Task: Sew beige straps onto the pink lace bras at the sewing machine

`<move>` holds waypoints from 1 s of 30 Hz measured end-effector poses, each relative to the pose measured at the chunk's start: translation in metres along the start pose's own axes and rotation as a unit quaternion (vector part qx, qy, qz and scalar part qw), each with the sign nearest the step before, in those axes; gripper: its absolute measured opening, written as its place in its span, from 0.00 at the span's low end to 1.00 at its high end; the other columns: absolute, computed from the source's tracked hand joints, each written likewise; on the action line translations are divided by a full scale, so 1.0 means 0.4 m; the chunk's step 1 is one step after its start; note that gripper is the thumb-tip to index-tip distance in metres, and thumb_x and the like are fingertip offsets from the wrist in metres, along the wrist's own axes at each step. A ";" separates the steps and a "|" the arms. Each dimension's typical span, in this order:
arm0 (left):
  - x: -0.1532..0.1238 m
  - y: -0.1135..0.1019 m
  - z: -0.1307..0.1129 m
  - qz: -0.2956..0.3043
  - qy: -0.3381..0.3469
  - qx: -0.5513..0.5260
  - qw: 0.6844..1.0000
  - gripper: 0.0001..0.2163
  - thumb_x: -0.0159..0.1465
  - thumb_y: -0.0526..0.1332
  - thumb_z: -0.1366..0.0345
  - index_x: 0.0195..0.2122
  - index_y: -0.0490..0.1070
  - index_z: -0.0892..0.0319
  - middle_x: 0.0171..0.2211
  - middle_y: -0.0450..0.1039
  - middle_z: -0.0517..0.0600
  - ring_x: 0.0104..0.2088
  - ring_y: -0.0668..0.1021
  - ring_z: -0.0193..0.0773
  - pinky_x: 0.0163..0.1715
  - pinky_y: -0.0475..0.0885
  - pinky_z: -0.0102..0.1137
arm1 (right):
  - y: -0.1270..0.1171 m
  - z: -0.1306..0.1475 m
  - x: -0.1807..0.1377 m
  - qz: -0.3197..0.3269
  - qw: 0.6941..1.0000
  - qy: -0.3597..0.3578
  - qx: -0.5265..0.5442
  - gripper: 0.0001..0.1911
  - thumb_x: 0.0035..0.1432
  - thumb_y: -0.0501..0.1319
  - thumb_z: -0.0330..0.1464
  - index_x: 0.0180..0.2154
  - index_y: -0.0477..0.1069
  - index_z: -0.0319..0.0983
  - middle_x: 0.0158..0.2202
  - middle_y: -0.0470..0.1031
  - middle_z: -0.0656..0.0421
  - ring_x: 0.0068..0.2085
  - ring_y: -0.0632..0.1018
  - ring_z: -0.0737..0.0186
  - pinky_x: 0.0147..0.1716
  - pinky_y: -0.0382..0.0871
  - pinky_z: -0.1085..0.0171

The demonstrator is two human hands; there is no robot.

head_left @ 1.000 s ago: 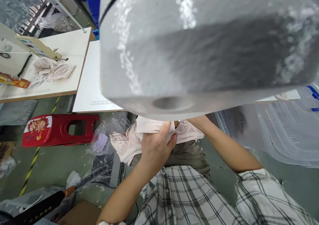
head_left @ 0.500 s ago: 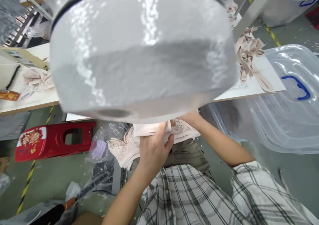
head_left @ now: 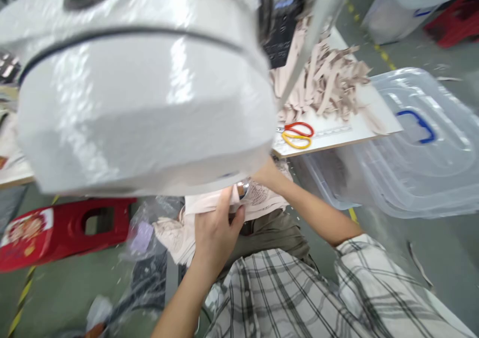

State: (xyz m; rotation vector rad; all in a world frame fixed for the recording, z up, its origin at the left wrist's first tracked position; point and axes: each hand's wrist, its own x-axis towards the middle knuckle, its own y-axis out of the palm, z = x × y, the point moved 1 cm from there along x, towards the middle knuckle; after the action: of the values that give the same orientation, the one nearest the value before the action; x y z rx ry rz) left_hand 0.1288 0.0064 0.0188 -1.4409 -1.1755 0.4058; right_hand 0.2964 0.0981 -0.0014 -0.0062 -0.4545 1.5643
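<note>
Left hand [head_left: 215,233]: pinching pale lace garment [head_left: 264,196]. Right hand [head_left: 268,174]: fingers hidden, grip cannot be told. Risk: fabric puckering, from uneven pull.

Pale pink lacy fabric [head_left: 262,198] on my remote feed, plus a white shirt [head_left: 277,290] in dark plaid and olive-brown trousers [head_left: 273,238]. Scissors [head_left: 287,128]: 1 red loop, 1 yellow. I'm also getting a red stool [head_left: 71,228] with a white floral panel [head_left: 32,229], a clear lid [head_left: 449,173] with a blue handle [head_left: 428,129], and yellow-and-black striped tape [head_left: 23,298] on green floor [head_left: 71,293].
</note>
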 end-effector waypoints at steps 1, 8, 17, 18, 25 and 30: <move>-0.003 0.000 0.003 -0.001 0.000 0.000 1.000 0.24 0.68 0.61 0.62 0.64 0.62 0.59 0.48 0.80 0.59 0.47 0.82 0.51 0.45 0.78 0.40 | 0.004 0.001 0.001 -0.007 1.000 -0.012 0.009 0.11 0.58 0.61 0.28 0.45 0.73 0.40 0.46 0.74 0.54 0.52 0.74 0.53 0.55 0.71 0.54; -0.024 0.043 0.010 -0.060 -0.050 0.019 0.997 0.42 0.68 0.57 0.47 0.72 0.44 0.72 0.53 0.74 0.75 0.46 0.82 0.63 0.37 0.79 0.47 | -0.026 -0.003 -0.072 -0.077 0.986 0.083 0.124 0.19 0.61 0.62 0.40 0.50 0.65 0.41 0.48 0.72 0.55 0.34 0.73 0.67 0.38 0.72 0.63; -0.145 0.063 -0.139 -0.011 0.046 -0.023 0.999 0.45 0.68 0.61 0.59 0.73 0.29 0.69 0.60 0.68 0.75 0.59 0.75 0.63 0.51 0.77 0.46 | -0.033 0.064 -0.299 0.039 0.968 0.192 0.155 0.13 0.60 0.62 0.44 0.35 0.69 0.41 0.32 0.72 0.60 0.35 0.72 0.63 0.37 0.68 0.63; -0.155 0.056 -0.143 0.016 0.050 -0.065 0.996 0.46 0.68 0.61 0.58 0.73 0.28 0.69 0.59 0.70 0.74 0.57 0.77 0.60 0.48 0.78 0.44 | -0.034 0.069 -0.309 0.032 0.959 0.214 0.186 0.14 0.60 0.62 0.44 0.34 0.70 0.40 0.31 0.71 0.61 0.33 0.72 0.64 0.35 0.67 0.64; -0.128 -0.057 -0.050 0.060 0.001 -0.283 0.957 0.13 0.70 0.57 0.68 0.56 0.68 0.57 0.28 0.77 0.45 0.26 0.79 0.33 0.30 0.74 0.26 | -0.038 0.083 -0.327 0.075 0.875 0.342 0.335 0.24 0.47 0.70 0.52 0.31 0.71 0.38 0.26 0.69 0.63 0.26 0.66 0.70 0.25 0.58 0.68; -0.067 -0.085 -0.025 0.050 0.127 -0.275 0.952 0.15 0.73 0.50 0.65 0.56 0.68 0.62 0.52 0.75 0.61 0.55 0.76 0.47 0.52 0.73 0.41 | -0.028 0.084 -0.322 0.215 0.899 0.277 0.262 0.21 0.56 0.63 0.51 0.30 0.69 0.39 0.23 0.65 0.64 0.24 0.64 0.70 0.23 0.56 0.68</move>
State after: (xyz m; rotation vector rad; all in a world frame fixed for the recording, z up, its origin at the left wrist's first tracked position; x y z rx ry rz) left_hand 0.1111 -0.0271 0.0418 -1.9720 -1.0488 -0.0570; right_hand 0.3053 -0.0351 -0.0024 -0.1432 0.4593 1.9827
